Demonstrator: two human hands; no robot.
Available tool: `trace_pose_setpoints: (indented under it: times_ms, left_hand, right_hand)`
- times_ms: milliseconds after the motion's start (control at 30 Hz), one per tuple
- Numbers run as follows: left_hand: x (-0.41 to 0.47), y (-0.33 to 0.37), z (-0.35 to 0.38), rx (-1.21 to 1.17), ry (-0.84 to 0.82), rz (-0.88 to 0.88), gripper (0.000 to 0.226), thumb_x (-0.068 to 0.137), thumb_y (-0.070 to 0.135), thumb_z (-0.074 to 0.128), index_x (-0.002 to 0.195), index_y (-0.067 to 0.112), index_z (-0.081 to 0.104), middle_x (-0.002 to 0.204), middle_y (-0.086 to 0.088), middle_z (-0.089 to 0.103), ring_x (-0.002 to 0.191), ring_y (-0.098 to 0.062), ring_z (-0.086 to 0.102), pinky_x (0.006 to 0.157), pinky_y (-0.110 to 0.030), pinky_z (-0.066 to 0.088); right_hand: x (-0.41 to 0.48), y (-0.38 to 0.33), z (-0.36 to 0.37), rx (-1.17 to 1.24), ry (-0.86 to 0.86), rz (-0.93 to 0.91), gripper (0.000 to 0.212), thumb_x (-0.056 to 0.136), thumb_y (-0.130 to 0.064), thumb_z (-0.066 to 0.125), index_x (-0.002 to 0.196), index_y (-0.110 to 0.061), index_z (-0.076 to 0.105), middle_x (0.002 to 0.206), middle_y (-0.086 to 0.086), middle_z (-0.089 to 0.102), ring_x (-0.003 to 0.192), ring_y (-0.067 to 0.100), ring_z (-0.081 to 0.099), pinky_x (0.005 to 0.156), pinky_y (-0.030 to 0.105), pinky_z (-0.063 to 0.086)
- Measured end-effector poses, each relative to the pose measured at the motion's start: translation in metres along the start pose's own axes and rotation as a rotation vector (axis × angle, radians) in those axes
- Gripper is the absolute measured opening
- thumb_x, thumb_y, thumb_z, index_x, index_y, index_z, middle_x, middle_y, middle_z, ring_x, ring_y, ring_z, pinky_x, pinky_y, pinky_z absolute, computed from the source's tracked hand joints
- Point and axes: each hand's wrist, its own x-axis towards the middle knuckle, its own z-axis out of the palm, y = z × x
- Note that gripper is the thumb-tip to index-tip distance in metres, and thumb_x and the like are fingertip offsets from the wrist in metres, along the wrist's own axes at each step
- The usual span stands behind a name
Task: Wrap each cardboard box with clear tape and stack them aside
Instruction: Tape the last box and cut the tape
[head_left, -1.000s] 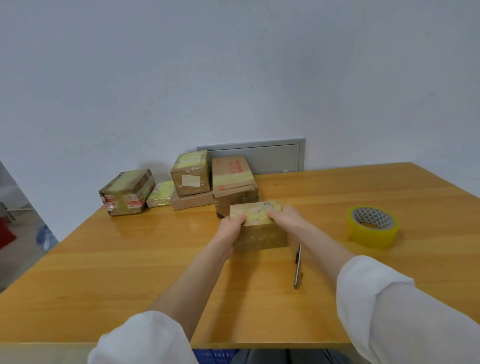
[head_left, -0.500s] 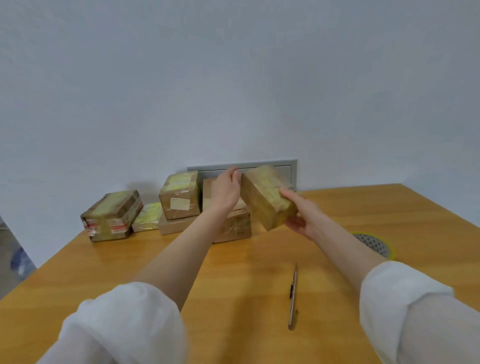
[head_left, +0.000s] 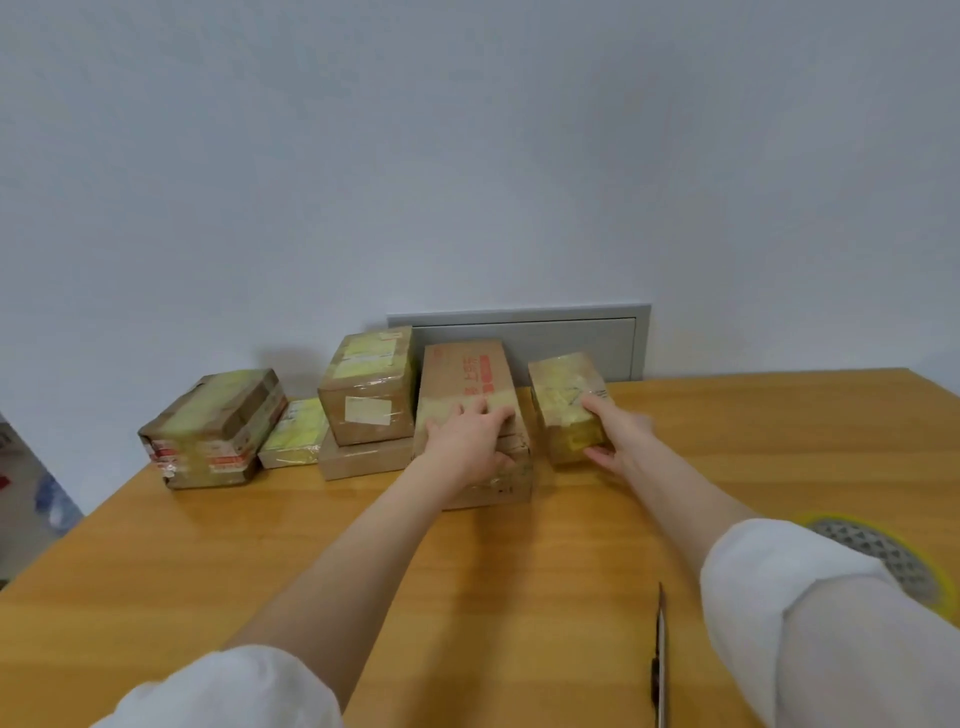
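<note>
Head view: six taped brown cardboard boxes at the far edge of the wooden worktop. Right hand grips the small rightmost box. Left hand rests with fingers flat on the adjacent red-printed box. One yellow tape roll and one slim metal cutter lie nearer.

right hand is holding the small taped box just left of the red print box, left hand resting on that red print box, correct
Not quite. The head view shows the right hand holding the small taped box to the right of the red print box, not its left. The left hand does rest on the red print box.
</note>
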Motion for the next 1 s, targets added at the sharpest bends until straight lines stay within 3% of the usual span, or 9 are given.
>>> trace_pose_setpoints:
  times_ms: [100, 233, 367, 467, 600, 833, 1000]
  left_hand:
    - [0.003, -0.007, -0.003, 0.002, -0.035, 0.016, 0.068, 0.089, 0.036, 0.062, 0.146, 0.033, 0.026, 0.151, -0.003, 0.028, 0.136, -0.029, 0.029, 0.106, -0.058, 0.031]
    - [0.002, -0.011, -0.003, -0.014, -0.049, 0.027, 0.07, 0.088, 0.034, 0.064, 0.146, 0.032, 0.026, 0.152, -0.001, 0.027, 0.137, -0.028, 0.03, 0.107, -0.059, 0.029]
    - [-0.001, -0.008, -0.002, 0.025, -0.034, 0.028, 0.067, 0.089, 0.034, 0.062, 0.146, 0.03, 0.025, 0.152, -0.004, 0.026, 0.137, -0.029, 0.027, 0.108, -0.061, 0.026]
    - [-0.005, -0.006, -0.005, 0.023, -0.035, 0.017, 0.068, 0.089, 0.034, 0.061, 0.146, 0.029, 0.024, 0.153, -0.005, 0.025, 0.139, -0.029, 0.025, 0.109, -0.06, 0.026]
    - [-0.018, 0.003, -0.007, -0.017, -0.042, -0.04, 0.072, 0.089, 0.029, 0.061, 0.149, 0.025, 0.021, 0.153, -0.007, 0.025, 0.136, -0.03, 0.031, 0.105, -0.055, 0.036]
    - [-0.068, 0.033, -0.026, -0.27, 0.097, -0.106, 0.061, 0.092, 0.019, 0.055, 0.147, 0.016, 0.03, 0.148, -0.01, 0.035, 0.123, -0.029, 0.048, 0.097, -0.044, 0.048]
    - [-0.112, 0.05, -0.058, -0.512, 0.342, 0.058, 0.053, 0.089, 0.012, 0.057, 0.14, 0.015, 0.043, 0.142, -0.005, 0.047, 0.13, -0.02, 0.044, 0.109, -0.036, 0.036]
  right_hand:
    - [0.01, 0.009, 0.014, -0.023, -0.034, 0.007, 0.059, 0.083, -0.025, 0.075, 0.131, -0.005, 0.047, 0.125, 0.014, 0.053, 0.097, 0.029, 0.057, 0.068, 0.033, 0.055]
    - [0.013, 0.017, 0.024, -0.103, -0.035, 0.008, 0.05, 0.091, -0.031, 0.065, 0.13, -0.005, 0.048, 0.112, 0.012, 0.052, 0.093, 0.029, 0.058, 0.07, 0.033, 0.055]
    - [0.012, 0.019, 0.021, -0.197, -0.011, -0.012, 0.047, 0.091, -0.033, 0.064, 0.127, -0.005, 0.051, 0.111, 0.013, 0.058, 0.092, 0.026, 0.059, 0.06, 0.031, 0.052]
    - [0.004, 0.019, 0.015, -0.287, 0.024, -0.063, 0.049, 0.091, -0.035, 0.062, 0.128, -0.005, 0.05, 0.112, 0.011, 0.055, 0.098, 0.028, 0.055, 0.067, 0.033, 0.051]
    - [-0.019, 0.017, 0.007, -0.449, 0.123, -0.257, 0.048, 0.091, -0.032, 0.06, 0.133, -0.01, 0.049, 0.127, 0.011, 0.056, 0.106, 0.029, 0.058, 0.088, 0.041, 0.052]
    - [-0.091, 0.013, -0.003, -0.737, 0.108, -0.576, 0.031, 0.092, -0.025, 0.057, 0.123, -0.024, 0.056, 0.13, 0.006, 0.049, 0.111, 0.025, 0.053, 0.085, 0.034, 0.046]
    - [-0.165, 0.004, -0.012, -0.644, -0.024, -0.886, 0.018, 0.09, -0.021, 0.058, 0.107, -0.028, 0.061, 0.12, 0.002, 0.053, 0.11, 0.018, 0.051, 0.093, 0.033, 0.043]
